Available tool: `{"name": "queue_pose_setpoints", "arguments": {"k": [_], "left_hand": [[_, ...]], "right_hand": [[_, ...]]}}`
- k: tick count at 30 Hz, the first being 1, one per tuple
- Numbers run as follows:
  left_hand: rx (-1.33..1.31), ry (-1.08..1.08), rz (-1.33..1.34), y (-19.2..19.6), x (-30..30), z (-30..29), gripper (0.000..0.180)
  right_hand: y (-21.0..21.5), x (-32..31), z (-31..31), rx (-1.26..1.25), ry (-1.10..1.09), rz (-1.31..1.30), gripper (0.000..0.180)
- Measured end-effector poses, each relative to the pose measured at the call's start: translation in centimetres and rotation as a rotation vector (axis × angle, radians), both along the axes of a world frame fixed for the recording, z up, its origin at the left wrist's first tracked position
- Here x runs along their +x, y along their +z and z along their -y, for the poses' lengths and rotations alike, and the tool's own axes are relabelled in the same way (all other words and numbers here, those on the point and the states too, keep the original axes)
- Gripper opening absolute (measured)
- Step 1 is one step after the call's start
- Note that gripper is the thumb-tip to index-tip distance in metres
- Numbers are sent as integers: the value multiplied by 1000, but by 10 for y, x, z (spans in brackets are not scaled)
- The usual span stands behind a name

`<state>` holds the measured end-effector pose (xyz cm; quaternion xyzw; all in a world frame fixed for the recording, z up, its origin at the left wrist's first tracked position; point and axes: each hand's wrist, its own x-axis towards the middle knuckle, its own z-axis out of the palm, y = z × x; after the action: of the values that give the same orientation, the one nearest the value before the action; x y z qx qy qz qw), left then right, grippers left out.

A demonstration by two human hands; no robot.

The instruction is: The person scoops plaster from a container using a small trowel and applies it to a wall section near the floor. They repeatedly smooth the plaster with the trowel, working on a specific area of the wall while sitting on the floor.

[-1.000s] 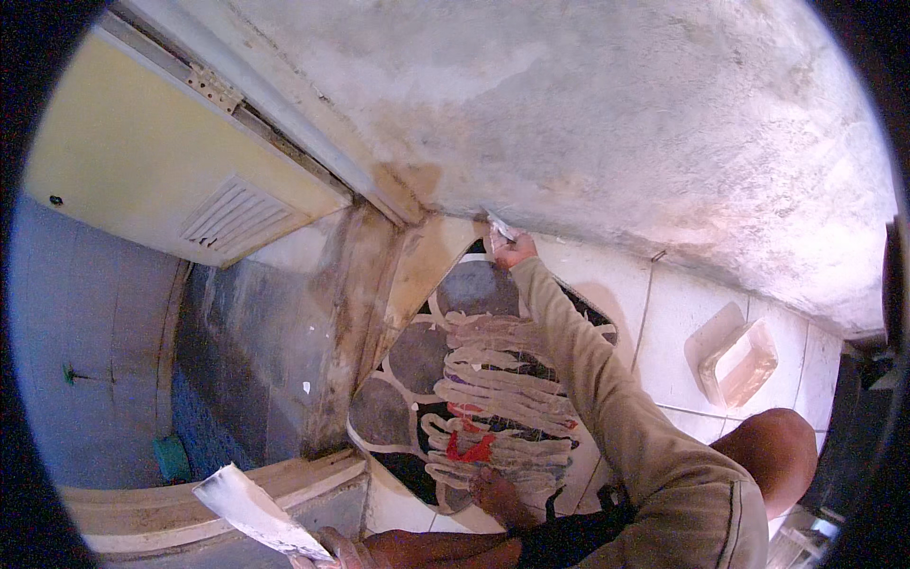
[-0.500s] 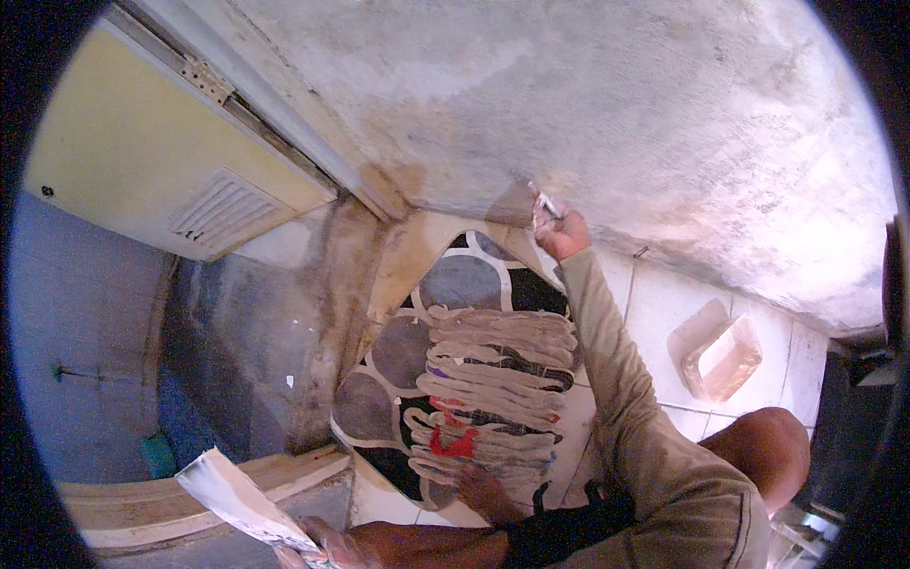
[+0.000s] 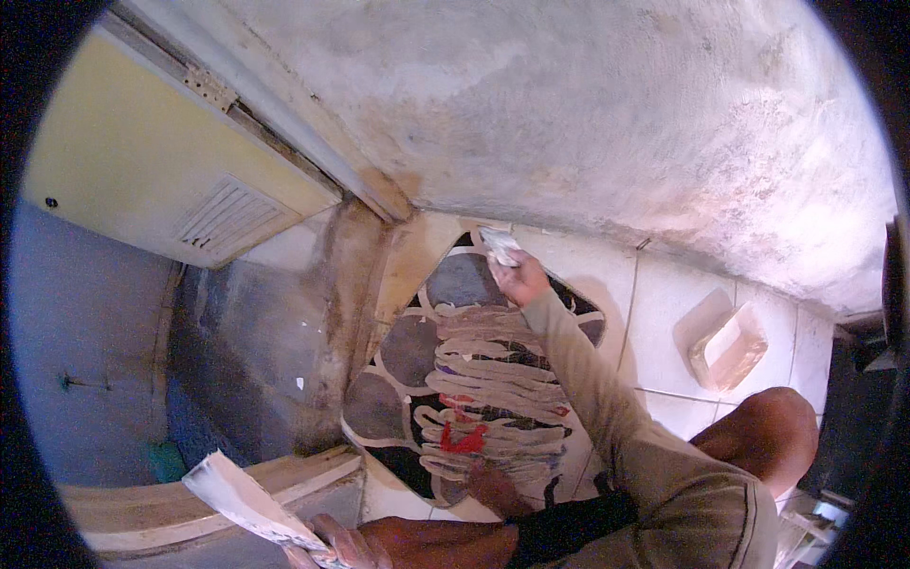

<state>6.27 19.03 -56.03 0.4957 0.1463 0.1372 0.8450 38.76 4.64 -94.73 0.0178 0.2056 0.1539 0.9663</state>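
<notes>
My right hand (image 3: pixel 519 278) is closed around a flat scraper (image 3: pixel 499 246) smeared with white paste. It is over the far end of the patterned mat, just short of the foot of the wall (image 3: pixel 569 123). The wall is rough and patchy, grey and white. At the lower left, my left hand (image 3: pixel 343 545) grips the near end of a long flat board (image 3: pixel 248 495), pale on top with white paste along its edge and near the fingers. The board slants up to the left, and the lower part of that hand is cut off by the frame edge.
A patterned mat (image 3: pixel 379 379) bears a ribbed rag rug (image 3: pixel 498 370) with red bits. On the white tiles at right stands an open rectangular tub (image 3: pixel 730 351). A yellow door (image 3: pixel 161 142) with a vent is at left, above a wooden sill (image 3: pixel 142 512). My bent knee (image 3: pixel 768 431) is at right.
My right hand has come away from the wall, down and to the left, with the scraper now showing its flat face over the mat. My left hand and the board hardly moved.
</notes>
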Motion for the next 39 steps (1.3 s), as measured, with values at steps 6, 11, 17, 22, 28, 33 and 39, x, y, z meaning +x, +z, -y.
{"name": "queue_pose_setpoints", "arguments": {"k": [6, 11, 17, 22, 28, 33, 39], "left_hand": [[26, 132, -53, 10, -8, 8, 30], [-14, 34, -44, 2, 1, 10, 34], [-7, 100, -100, -1, -9, 4, 35], [13, 92, -71, 5, -6, 8, 34], [-147, 27, 20, -2, -12, 2, 31], [154, -123, -543, -49, 6, -20, 37], [83, -406, -262, -65, 63, -1, 26]], "right_hand": [[-28, 69, -87, 127, -38, -270, 30], [-109, 121, -9, 220, -18, 60, 32], [-47, 75, 41, 379, 11, 116, 33], [57, 59, 87, 141, -127, -15, 26], [138, 27, 155, 78, -100, 309, 28], [217, -108, 117, -523, -365, 224, 34], [275, -155, 98, -1203, -205, 741, 26]]}}
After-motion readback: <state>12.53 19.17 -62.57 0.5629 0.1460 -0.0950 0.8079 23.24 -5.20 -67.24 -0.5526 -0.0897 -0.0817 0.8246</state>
